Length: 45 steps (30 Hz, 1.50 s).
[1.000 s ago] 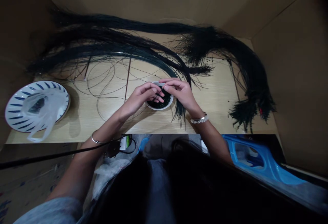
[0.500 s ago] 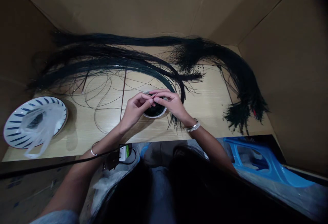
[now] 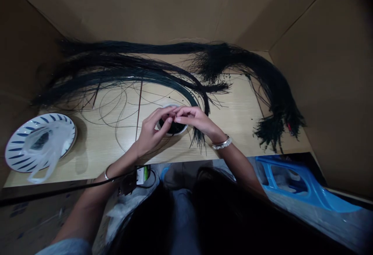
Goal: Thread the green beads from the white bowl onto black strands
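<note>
Over a small white bowl with dark contents, my two hands meet at the fingertips. My left hand is closed, fingers curled and thumb bent inward above the bowl's left side. From the right, my right hand reaches in, thumb and forefinger pinched together. Whatever lies between the fingertips is too small and dark to name. Close behind the bowl, a curved bundle of dark green strands runs across the table, its cut ends hanging just right of the bowl.
More dark strand bundles lie along the back and the right side. Loose strands loop at left. A striped plate holds a clear plastic bag. Below the table edge are a blue stool and a black cable.
My left thumb has moved away from the right fingertips and lower, so a small gap shows between the hands. The right hand has shifted slightly right. The bundles stay put.
</note>
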Available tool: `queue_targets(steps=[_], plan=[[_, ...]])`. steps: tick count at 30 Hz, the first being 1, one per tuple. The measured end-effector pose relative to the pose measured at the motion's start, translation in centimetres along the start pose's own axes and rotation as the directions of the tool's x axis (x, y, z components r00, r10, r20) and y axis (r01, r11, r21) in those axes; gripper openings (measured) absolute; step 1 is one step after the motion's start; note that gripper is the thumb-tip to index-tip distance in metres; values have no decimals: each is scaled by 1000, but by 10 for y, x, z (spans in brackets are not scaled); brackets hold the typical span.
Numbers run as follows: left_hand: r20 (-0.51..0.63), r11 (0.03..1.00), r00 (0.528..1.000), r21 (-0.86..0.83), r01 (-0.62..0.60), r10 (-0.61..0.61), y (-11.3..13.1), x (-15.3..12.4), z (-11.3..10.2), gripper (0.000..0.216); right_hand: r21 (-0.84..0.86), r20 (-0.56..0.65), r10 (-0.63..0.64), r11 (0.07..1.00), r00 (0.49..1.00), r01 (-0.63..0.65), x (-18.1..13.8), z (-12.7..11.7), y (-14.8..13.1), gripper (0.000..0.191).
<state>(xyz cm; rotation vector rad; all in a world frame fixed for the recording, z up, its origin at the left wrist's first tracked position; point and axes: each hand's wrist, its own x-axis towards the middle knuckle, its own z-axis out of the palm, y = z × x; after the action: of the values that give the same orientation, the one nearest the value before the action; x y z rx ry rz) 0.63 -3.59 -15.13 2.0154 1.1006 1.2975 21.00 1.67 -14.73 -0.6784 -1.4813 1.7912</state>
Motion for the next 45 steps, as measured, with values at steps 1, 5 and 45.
queue_targets(steps=[1,5,45], plan=[[2,1000,1000,8,9,-9,1,0,0,36,-10,13,4,1000,1000,-3,0,-1,0,27],[8,996,997,28,81,-81,5,2,0,29,-24,35,19,1000,999,-18,0,-1,0,27],[62,829,888,-334,448,-455,-4,12,0,32,59,-18,141,988,990,-140,2,7,7,34]])
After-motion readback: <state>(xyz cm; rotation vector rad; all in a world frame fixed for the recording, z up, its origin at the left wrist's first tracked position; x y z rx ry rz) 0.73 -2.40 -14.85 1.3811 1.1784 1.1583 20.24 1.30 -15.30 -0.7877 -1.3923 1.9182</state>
